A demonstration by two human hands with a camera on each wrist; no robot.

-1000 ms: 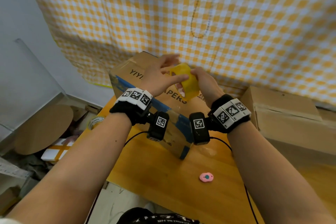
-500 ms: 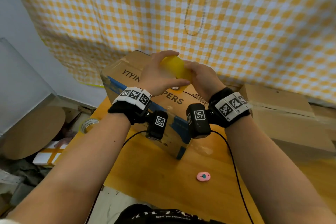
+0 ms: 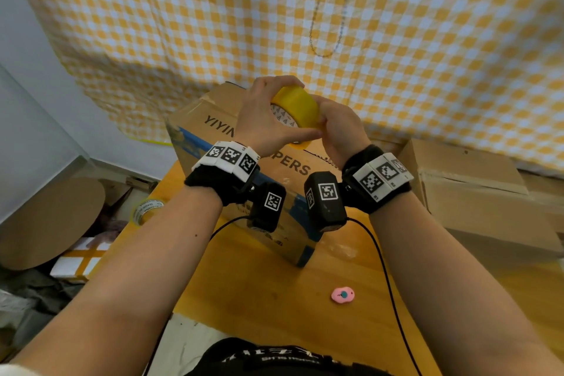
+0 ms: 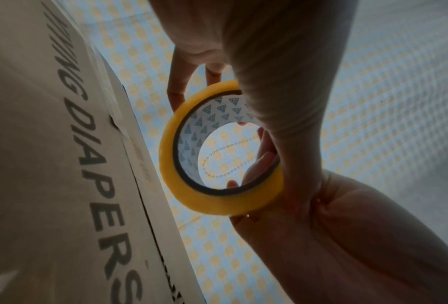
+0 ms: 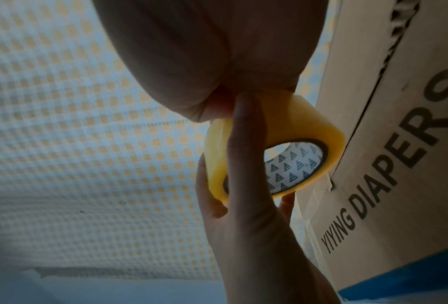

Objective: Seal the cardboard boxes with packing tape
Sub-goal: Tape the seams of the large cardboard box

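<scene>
Both hands, left and right, curl their fingers around a glossy yellow tape roll with a triangle-printed core, above a printed cardboard box on the wooden bench.

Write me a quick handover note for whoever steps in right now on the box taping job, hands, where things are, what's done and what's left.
Left hand: grips the yellow tape roll from the left side.
Right hand: grips the roll's right side; whether it has found the tape's end cannot be seen.
The roll is held in the air above the printed diaper box, which stands on the wooden table.
A plain cardboard box sits at the right. A pink cutter lies on the table; a second tape roll lies at the table's left edge.
Done: roll picked up.
Left: pull tape and seal the boxes.
</scene>
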